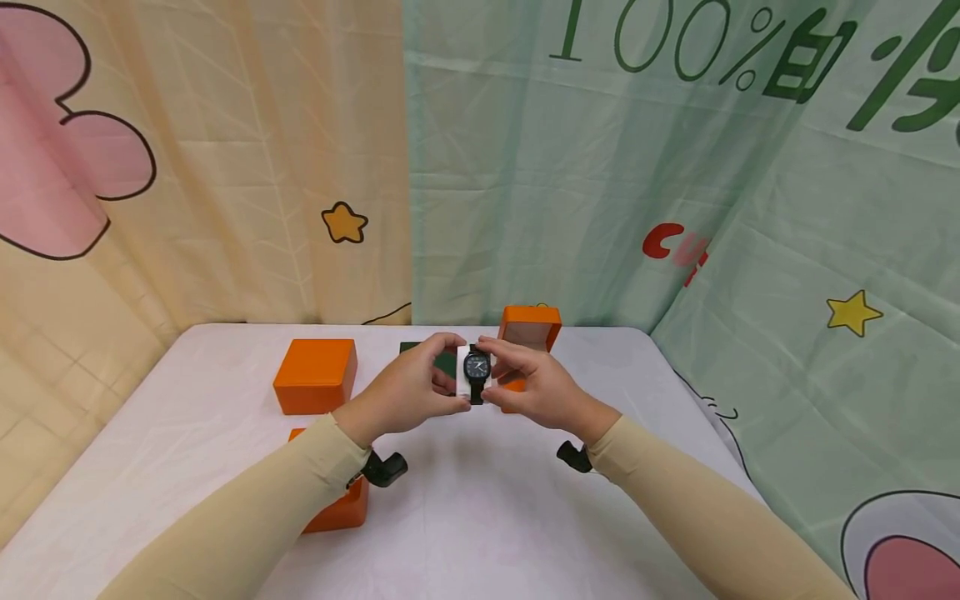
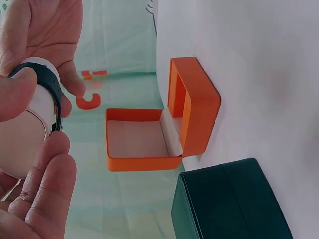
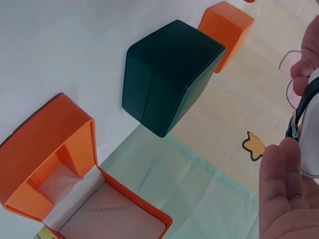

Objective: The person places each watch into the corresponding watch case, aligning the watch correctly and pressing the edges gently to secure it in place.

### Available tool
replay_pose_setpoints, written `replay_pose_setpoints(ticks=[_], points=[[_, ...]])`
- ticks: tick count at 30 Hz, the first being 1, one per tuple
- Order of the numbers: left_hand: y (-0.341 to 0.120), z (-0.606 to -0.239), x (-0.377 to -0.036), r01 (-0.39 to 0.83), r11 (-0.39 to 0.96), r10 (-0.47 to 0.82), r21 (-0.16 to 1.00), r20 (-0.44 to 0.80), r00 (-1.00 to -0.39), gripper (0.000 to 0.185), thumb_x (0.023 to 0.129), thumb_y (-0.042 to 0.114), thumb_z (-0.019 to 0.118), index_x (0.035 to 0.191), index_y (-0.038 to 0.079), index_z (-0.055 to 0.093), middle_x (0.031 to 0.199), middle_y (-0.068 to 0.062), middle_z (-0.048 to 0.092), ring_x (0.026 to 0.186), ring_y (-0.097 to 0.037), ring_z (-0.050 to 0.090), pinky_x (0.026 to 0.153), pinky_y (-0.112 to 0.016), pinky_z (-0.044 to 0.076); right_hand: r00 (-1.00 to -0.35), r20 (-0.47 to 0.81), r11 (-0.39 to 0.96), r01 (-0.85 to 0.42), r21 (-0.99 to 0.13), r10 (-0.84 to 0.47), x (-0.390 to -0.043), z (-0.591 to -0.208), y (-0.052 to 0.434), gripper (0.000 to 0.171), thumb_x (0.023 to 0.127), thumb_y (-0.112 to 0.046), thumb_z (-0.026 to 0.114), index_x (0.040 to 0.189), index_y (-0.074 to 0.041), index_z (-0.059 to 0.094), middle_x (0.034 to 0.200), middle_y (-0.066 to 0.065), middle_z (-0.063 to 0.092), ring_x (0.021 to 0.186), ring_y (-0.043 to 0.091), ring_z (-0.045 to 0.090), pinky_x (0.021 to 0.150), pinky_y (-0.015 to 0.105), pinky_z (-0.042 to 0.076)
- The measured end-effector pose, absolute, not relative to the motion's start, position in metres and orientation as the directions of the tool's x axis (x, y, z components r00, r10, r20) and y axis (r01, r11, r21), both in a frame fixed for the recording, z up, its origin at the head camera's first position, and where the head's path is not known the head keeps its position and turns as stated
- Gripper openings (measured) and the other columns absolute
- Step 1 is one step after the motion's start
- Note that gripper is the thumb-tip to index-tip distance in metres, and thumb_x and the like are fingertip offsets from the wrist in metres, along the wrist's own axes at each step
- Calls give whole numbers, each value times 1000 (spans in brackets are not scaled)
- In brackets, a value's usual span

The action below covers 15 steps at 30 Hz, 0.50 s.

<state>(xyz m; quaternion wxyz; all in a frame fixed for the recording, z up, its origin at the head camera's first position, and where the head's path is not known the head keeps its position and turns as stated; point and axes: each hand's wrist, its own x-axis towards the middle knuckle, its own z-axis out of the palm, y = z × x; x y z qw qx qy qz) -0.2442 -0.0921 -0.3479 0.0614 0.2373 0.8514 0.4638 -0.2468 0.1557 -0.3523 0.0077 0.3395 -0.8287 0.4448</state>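
A black wristwatch (image 1: 477,367) with a dark dial is wrapped round a white cushion (image 1: 462,383), held upright above the far half of the table with its face toward the head camera. My left hand (image 1: 408,383) grips the cushion and watch from the left. From the other side my right hand (image 1: 543,387) holds them between thumb and fingers. In the left wrist view a thumb presses on the dark strap (image 2: 47,79). Fingertips lie near the strap's metal buckle (image 3: 294,129) in the right wrist view.
Behind my hands stand an open orange box (image 2: 144,162) with a pale lining and a dark green box (image 3: 159,74). Two orange boxes are on the left: one farther back (image 1: 315,375), one partly under my left sleeve (image 1: 337,508). Printed curtains (image 1: 480,167) hang behind the white table (image 1: 487,533).
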Motion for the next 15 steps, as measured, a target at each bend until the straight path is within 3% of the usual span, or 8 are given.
replay_pose_setpoints(ticks=[4,10,15], points=[[-90,-348,-244,353,464,458,812,121,-881,83,85,19,90,153,16,43,129,-7,67,91,-11,75,84,-35,65,-790,240,425,-527,-736,-564,-248,-350,160,80,92,-11,82,161,-10,43,142,17,63,114,32,71,91,33,63],[-84,-348,-243,346,492,444,799,111,-889,81,85,19,90,152,18,44,133,-6,64,86,-10,75,81,-35,65,-796,199,477,-520,-708,-572,-250,-348,168,89,89,-15,86,164,-11,38,144,15,62,117,38,70,102,54,57],[-75,-351,-246,340,503,434,795,107,-894,82,85,17,90,153,18,44,140,-5,61,86,-9,74,80,-34,64,-808,178,529,-515,-674,-561,-253,-349,174,91,89,-20,86,164,-11,36,142,11,64,113,27,71,100,47,59]])
